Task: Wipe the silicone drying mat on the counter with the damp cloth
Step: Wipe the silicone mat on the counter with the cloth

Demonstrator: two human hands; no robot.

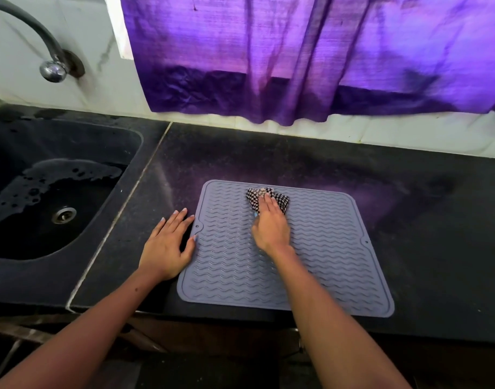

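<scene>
Right hand (268,226) pressed flat, fingers together, on bunched black-and-white checked cloth (280,198) near far edge of grey wave-ribbed silicone mat (325,248). Left hand (168,245) lay spread beside mat's left edge, thumb touching. Risk: mat sliding or rucking on dark counter (423,206); cloth skipping ribs.

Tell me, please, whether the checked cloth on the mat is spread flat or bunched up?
Bunched up: the checked cloth sits crumpled under the right hand.
</scene>
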